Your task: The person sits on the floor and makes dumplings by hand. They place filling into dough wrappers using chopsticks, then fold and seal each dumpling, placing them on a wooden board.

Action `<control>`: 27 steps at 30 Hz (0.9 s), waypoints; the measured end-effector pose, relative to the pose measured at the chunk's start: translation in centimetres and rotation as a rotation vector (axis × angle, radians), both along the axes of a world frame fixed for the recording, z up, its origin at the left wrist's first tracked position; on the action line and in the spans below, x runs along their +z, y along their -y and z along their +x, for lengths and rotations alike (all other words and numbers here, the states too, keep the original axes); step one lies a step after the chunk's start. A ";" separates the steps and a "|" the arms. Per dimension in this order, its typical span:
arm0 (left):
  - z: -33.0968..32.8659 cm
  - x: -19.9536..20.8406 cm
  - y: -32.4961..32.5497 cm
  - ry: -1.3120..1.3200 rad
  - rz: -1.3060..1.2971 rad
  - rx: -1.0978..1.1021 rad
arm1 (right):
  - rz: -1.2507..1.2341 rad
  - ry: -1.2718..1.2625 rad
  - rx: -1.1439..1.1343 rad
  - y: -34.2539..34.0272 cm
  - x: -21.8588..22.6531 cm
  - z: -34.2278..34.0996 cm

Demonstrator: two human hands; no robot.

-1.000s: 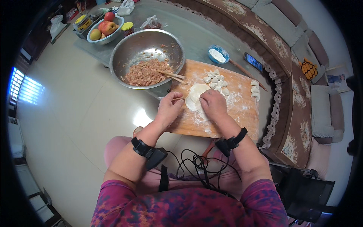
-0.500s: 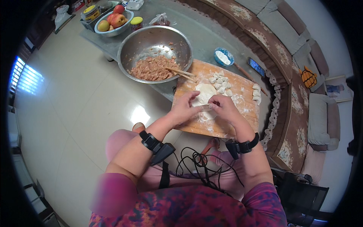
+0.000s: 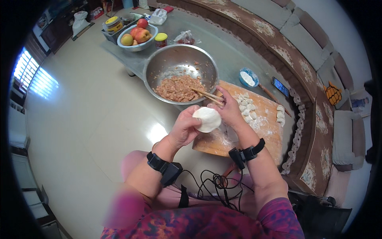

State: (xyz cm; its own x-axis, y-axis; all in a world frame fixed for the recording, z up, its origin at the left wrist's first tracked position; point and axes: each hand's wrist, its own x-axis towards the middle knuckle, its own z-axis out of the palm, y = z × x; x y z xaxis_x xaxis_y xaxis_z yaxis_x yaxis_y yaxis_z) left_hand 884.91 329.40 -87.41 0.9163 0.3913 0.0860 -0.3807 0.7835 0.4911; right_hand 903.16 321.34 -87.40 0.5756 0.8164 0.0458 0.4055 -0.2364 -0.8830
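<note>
Our left hand (image 3: 184,126) pinches a round wrapper (image 3: 208,120) by its left edge, thumb on top, just nearer us than the bowl (image 3: 158,63). Our right hand (image 3: 230,112) is at the chopsticks (image 3: 205,94), their tips in the meat (image 3: 176,88); whether it grips, we cannot tell. We'd best hold the wrapper level and lightly.

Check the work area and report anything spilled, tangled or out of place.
Black cables form tangled loops by the person's lap, odd beside food work. Loose flour is scattered over the wooden board, though that seems normal with dough. The wrapper in the left hand shows no visible tear.
</note>
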 end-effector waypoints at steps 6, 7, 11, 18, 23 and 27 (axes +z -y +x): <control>-6.5 0.9 -5.8 -0.098 -0.252 0.382 | 0.269 0.197 -0.017 -7.0 2.0 -6.1; -7.1 0.8 -6.7 -0.107 -0.278 0.449 | 0.309 0.262 0.015 -7.8 2.3 -6.5; -10.5 0.4 -11.2 -0.036 -0.469 0.585 | -0.082 0.636 -0.112 -11.1 3.7 -7.4; -15.1 -2.2 -15.4 -0.306 -0.506 0.756 | 0.095 0.270 -0.054 -11.0 7.1 -7.6; -14.8 -3.7 -15.5 -0.255 -0.506 0.693 | -0.014 0.288 -0.076 -9.3 7.0 -4.5; -13.5 -3.7 -14.7 -0.351 -0.352 0.733 | -0.072 0.115 -0.037 -9.2 5.9 -2.7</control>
State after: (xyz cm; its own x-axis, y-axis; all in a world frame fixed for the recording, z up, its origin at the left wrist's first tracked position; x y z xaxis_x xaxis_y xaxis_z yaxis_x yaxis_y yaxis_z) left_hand 871.43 344.11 -91.11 0.3753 0.8411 -0.3895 -0.7190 0.5294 0.4503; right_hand 900.42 330.56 -81.51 0.6001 0.7981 0.0549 0.4926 -0.3145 -0.8114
